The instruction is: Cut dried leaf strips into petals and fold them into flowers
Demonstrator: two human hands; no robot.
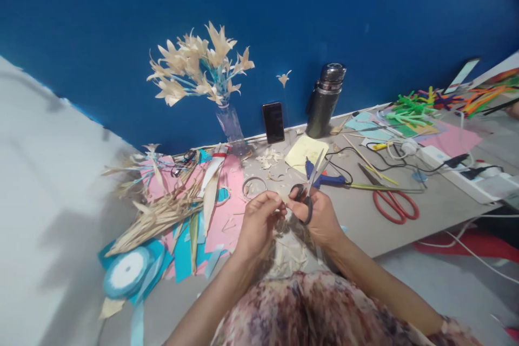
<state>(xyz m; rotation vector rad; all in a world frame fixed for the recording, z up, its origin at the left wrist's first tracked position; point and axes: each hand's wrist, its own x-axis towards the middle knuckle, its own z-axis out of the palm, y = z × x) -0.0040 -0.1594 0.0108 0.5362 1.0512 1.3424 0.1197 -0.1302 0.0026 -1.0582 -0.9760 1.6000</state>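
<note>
My left hand is closed in a pinch on a small pale piece of husk near the table's front edge. In my right hand is a pair of black-handled scissors, blades pointing up and away from the husk. My right thumb and fingertips come close to the same pale piece; whether they touch it I cannot tell. Below both hands lie pale husk scraps, partly hidden by my wrists. A blue glue gun rests just behind the scissors, next to a yellow paper.
Husk flowers stand in a clear vase at the back. A phone and a dark flask are near the wall. Dried husks and a blue ribbon roll lie left; red-handled scissors and a power strip right.
</note>
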